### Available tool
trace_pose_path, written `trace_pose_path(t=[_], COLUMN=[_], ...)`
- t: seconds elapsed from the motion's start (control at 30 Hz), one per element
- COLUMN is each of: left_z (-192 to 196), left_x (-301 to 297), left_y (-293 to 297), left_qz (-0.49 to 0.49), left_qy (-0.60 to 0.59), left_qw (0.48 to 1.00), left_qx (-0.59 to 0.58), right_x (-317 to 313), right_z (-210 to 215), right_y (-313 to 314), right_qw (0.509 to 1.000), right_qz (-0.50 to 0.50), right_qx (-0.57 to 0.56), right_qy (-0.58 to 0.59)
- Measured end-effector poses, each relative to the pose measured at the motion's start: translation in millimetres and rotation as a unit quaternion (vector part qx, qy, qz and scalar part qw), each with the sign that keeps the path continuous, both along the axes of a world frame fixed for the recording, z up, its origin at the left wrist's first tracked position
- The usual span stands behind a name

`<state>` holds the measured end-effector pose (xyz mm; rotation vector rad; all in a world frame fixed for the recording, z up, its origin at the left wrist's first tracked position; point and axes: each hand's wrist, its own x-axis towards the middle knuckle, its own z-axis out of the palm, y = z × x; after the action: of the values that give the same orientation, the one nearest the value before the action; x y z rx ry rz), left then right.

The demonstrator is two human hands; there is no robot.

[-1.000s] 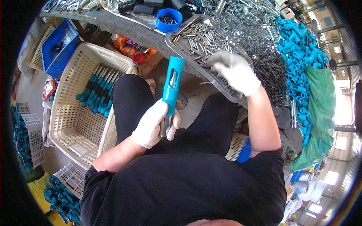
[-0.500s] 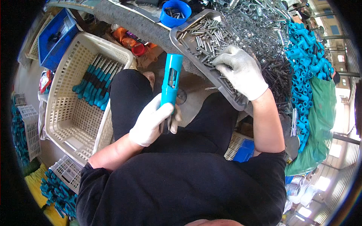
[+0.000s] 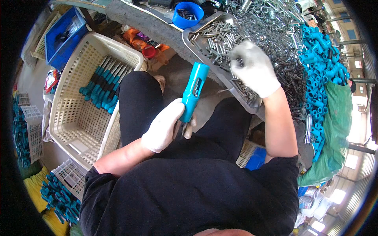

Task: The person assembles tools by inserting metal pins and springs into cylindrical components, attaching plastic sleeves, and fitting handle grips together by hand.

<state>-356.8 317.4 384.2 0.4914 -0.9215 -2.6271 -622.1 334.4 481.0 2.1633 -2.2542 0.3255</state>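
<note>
My left hand, in a white glove, is closed around the lower part of a teal tube. The tube leans to the right, and a slot in its side shows dark metal inside. Over a grey tray of short metal pins, my gloved right hand has its fingers curled together. Motion smears those fingertips, and whatever they hold is too small to make out.
A cream crate at left holds several teal-handled tools. Behind the tray are a blue tub, loose metal rings and dark springs. Teal fittings pile up on the right beside green sheeting.
The teal tube has shifted right and tipped to the right in my left hand. My right hand has risen a little off the pins, its fingers curled tighter. The whole view has shifted slightly.
</note>
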Motion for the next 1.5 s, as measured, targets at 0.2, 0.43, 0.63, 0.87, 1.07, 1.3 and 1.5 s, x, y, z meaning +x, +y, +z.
trace_pose_path(t=[0.2,0.43,0.63,0.87,1.07,1.3,1.5], left_z=[11.1,35.0,39.6,37.0,34.6,28.3,32.0], left_x=[-5.2,-7.4,0.3,6.6,10.5,13.9,17.7], left_y=[6.1,17.9,30.3,36.7,35.4,30.8,25.4], left_qz=[0.013,0.017,0.076,0.084,0.097,0.124,0.105], left_qy=[-0.01,-0.116,-0.208,-0.202,-0.17,-0.145,-0.15], left_qw=[0.998,0.978,0.895,0.874,0.868,0.811,0.819], left_qx=[-0.057,-0.171,-0.387,-0.434,-0.457,-0.552,-0.543], right_x=[29.1,91.4,104.2,110.0,114.1,110.3,119.7], right_z=[11.0,-2.9,-2.9,-9.9,-23.6,-38.7,-25.6], right_y=[59.9,81.4,91.3,104.3,111.0,110.1,106.8], right_qw=[0.947,0.951,0.948,0.929,0.828,0.733,0.867], right_qz=[-0.133,-0.017,-0.077,-0.093,-0.172,-0.14,-0.171], right_qx=[-0.051,-0.043,-0.037,-0.05,-0.022,-0.027,-0.023], right_qy=[-0.288,-0.305,-0.307,-0.355,-0.533,-0.665,-0.468])
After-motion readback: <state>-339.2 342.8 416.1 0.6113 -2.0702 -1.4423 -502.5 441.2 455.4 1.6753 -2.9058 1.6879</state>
